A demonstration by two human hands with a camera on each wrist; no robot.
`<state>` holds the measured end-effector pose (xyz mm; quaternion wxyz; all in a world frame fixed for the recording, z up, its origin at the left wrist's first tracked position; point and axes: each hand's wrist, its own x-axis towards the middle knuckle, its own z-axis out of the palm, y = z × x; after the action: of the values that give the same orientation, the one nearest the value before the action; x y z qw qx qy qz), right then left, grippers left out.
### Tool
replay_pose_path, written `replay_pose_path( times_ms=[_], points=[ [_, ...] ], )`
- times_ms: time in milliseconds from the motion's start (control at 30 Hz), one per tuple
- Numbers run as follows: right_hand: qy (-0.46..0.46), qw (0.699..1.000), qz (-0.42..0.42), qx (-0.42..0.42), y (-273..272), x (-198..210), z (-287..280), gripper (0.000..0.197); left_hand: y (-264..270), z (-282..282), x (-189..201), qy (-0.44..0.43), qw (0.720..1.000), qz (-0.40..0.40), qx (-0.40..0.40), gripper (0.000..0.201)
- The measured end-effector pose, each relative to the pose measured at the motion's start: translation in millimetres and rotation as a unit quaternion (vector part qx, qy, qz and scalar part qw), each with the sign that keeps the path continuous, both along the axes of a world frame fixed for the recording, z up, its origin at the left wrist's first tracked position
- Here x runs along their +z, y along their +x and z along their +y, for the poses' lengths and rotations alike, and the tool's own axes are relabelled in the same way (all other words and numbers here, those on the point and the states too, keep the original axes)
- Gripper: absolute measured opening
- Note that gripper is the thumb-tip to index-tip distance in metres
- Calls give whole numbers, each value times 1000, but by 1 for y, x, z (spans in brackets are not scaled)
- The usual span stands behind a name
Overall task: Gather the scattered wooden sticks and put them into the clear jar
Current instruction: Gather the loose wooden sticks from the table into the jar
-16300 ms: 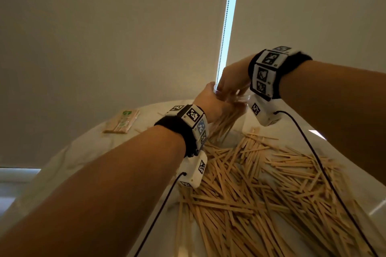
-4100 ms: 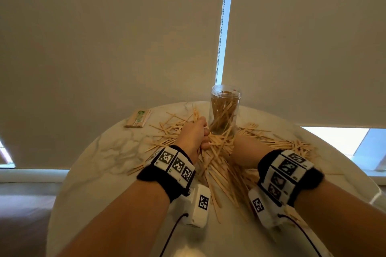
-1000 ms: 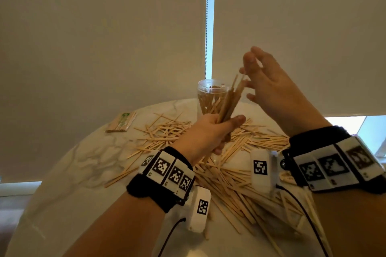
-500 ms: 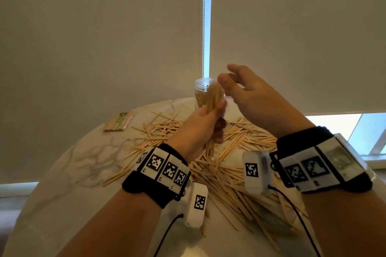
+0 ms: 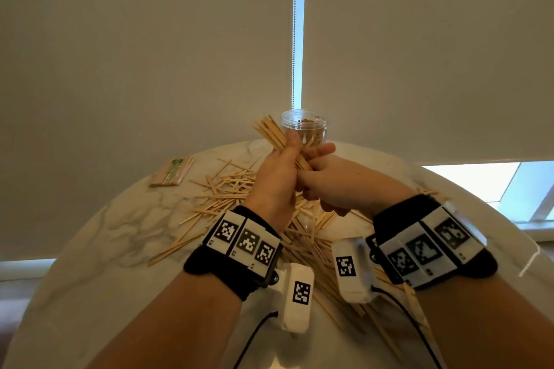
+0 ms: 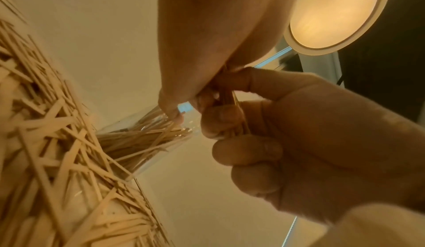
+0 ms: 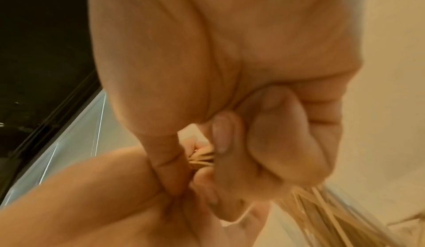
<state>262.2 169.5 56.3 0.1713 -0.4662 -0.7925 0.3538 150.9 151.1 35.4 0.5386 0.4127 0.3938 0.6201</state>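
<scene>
My left hand [image 5: 292, 156] grips a bundle of wooden sticks [image 5: 269, 132] just in front of the clear jar [image 5: 303, 126]. The bundle's tops lean up and to the left, beside the jar's mouth. My right hand [image 5: 313, 172] is pressed against the left one, its fingers curled round the bundle's lower end [image 7: 202, 157]. In the left wrist view my fingers [image 6: 230, 118] wrap the sticks, with the jar [image 6: 147, 142] behind them partly filled. Many loose sticks [image 5: 233, 192] lie scattered across the round marble table [image 5: 99, 246].
A wrapped packet of sticks [image 5: 172, 172] lies at the table's far left. The jar stands at the table's far edge, close to drawn window blinds [image 5: 150, 39]. Loose sticks also spread under my wrists [image 5: 311, 252] and to the right.
My right hand, open above the bundle half a second ago, has dropped and closed on its lower end. The bundle now tilts left instead of standing upright.
</scene>
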Motion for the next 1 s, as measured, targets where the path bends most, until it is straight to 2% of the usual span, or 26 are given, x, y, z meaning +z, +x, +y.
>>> replay_pose_path(
  times_ms=[133,200,300,367,500,633,700,767,833,900,1000],
  points=[
    [46,998,-11,28,-1,3,-5,30,-5,0,2,-2,999,-11,-32,40],
    [56,996,-66,39,1,6,-7,29,-14,2,7,3,999,-40,10,41],
    [11,988,-151,28,4,4,-6,34,-34,7,11,25,984,-144,105,63],
    [16,982,-186,23,2,1,-4,33,-40,7,10,30,982,-152,110,63],
    [54,973,-225,-10,3,-3,-1,29,-27,7,4,-4,994,-74,79,49],
    [77,977,-190,-53,12,-2,5,33,-22,7,0,21,997,-19,69,41],
    [96,980,-168,-47,15,0,6,25,-23,8,-2,15,994,79,72,43],
    [109,983,-143,-32,16,2,6,18,-25,9,-7,-6,980,188,70,46],
    [100,986,-135,-12,16,5,4,21,-27,10,-12,-30,963,259,67,45],
    [99,986,-134,7,18,6,4,31,-29,11,-16,-55,960,271,53,47],
    [128,987,-96,19,20,5,6,57,-29,17,-19,-64,973,214,62,44]
  ],
)
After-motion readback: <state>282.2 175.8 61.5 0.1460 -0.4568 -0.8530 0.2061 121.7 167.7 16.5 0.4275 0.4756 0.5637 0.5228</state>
